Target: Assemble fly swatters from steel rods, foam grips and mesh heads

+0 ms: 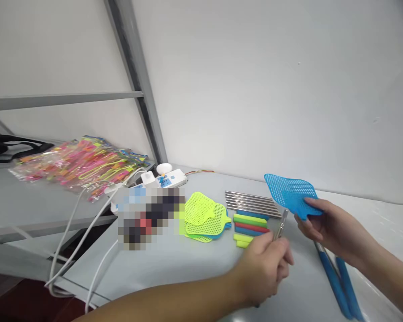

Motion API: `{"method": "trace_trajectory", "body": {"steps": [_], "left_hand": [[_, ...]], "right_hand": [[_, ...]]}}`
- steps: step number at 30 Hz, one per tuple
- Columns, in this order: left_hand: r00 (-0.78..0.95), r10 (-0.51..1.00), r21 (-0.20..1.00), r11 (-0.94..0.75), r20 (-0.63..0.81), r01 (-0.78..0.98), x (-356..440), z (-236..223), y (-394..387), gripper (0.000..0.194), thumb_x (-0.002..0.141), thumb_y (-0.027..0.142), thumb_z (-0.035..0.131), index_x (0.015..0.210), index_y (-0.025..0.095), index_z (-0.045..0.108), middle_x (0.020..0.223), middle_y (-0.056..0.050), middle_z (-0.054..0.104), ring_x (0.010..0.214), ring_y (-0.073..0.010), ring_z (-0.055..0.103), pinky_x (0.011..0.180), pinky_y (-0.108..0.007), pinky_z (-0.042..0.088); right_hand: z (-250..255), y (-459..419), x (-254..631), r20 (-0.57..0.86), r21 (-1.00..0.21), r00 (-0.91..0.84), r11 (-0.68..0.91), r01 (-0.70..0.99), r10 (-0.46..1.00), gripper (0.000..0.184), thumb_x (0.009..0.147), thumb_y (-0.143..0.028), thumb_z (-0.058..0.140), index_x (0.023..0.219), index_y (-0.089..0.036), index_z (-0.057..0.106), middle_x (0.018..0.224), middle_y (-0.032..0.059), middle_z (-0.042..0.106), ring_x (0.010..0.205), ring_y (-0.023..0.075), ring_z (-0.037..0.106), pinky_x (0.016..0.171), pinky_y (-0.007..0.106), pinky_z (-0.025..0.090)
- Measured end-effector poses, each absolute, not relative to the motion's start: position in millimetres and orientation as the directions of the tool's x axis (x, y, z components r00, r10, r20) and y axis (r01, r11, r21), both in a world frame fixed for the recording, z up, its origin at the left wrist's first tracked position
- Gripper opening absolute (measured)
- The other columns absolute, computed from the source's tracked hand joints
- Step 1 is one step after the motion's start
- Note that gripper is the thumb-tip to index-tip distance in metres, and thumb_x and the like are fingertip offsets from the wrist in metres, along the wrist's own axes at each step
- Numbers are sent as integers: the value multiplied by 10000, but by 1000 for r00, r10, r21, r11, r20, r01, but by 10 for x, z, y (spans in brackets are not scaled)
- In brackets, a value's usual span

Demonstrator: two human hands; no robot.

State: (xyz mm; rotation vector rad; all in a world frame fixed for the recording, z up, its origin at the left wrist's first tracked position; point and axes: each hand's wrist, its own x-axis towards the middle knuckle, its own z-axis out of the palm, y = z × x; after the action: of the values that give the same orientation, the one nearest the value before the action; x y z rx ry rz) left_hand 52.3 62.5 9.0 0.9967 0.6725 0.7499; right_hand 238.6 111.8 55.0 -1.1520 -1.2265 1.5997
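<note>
My right hand [334,228] pinches a blue mesh swatter head [290,193] by its lower edge and holds it tilted above the table. My left hand [263,268] is closed round a thin metal rod [281,226] whose tip points up toward the blue head. Behind the hands lie a row of metal rods [251,203], a stack of coloured handle grips [250,228] in green, red, blue and yellow, and a pile of yellow-green swatter heads [204,217].
Two blue handles [339,281] lie on the table [174,264] under my right wrist. A white power strip [166,180] with cables sits at the back. A bag of bright plastic parts [77,163] rests on a grey shelf at left. A metal frame post [137,80] rises behind.
</note>
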Motion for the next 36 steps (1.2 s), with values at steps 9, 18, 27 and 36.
{"method": "trace_trajectory", "body": {"steps": [9,18,27,36], "left_hand": [[735,615,916,400,-286,22,512,10,670,314,941,504,367,927,209,473,573,97,446,305,-33,298,325,-162,291],[764,576,899,437,-291,14,536,49,665,334,954,514,357,901,206,474,546,103,419,301,-30,245,325,-175,245],[761,571,893,450,-306,21,521,31,666,346,958,518,349,903,202,480,563,94,440,298,-31,249,318,-180,229],[772,558,884,468,-303,8,507,34,688,348,957,515,364,905,196,495,569,88,446,298,-26,259,323,-170,241]], "right_hand": [[233,767,2470,20,-996,117,9,93,993,515,899,-562,477,519,-221,417,492,-19,374,477,126,324,487,293,288],[198,736,2541,183,-959,171,138,248,968,500,942,-524,418,544,-223,378,528,-19,381,498,128,349,512,290,304],[152,731,2501,163,-968,150,129,213,975,497,924,-565,424,566,-226,368,529,-25,371,488,121,345,487,275,310],[178,763,2477,134,-989,139,123,88,981,463,897,-568,479,609,-223,370,537,-46,340,479,105,314,457,255,278]]}}
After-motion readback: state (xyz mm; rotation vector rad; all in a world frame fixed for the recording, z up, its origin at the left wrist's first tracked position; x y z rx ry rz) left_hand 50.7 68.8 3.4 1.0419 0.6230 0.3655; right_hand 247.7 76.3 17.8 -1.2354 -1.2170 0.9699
